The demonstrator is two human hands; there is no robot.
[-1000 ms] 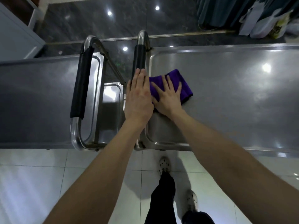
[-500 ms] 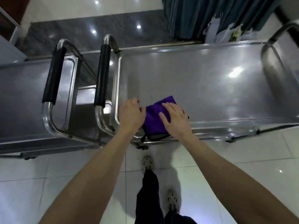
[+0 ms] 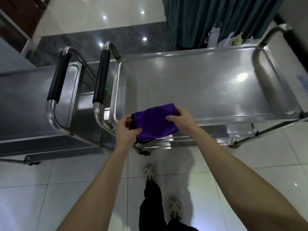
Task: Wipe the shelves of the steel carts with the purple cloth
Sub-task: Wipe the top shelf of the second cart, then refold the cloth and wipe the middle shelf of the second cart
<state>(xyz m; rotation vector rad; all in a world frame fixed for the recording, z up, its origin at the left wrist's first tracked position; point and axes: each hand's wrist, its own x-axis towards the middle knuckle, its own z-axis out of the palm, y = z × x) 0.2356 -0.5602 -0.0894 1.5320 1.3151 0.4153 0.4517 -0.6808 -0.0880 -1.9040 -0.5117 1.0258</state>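
A folded purple cloth (image 3: 154, 122) with a black hem is held up over the near rim of the right steel cart (image 3: 200, 84). My left hand (image 3: 127, 129) pinches its left edge, and my right hand (image 3: 179, 118) grips its right end. The cloth hangs clear of the cart's bare, shiny top shelf. A second steel cart (image 3: 25, 100) stands to the left, handle to handle with the first. Lower shelves show beneath both carts.
Two black-padded handles (image 3: 101, 77) (image 3: 59, 77) stand between the carts. Another handle (image 3: 293, 39) rises at the far right end. Teal curtains (image 3: 208, 19) and plastic bags (image 3: 225, 38) lie behind. My feet (image 3: 149, 172) stand on white floor tiles.
Both hands pulled the cloth from the shelf's left part to its near rim, then lifted it off. My view has drawn back, so more of the right cart shows.
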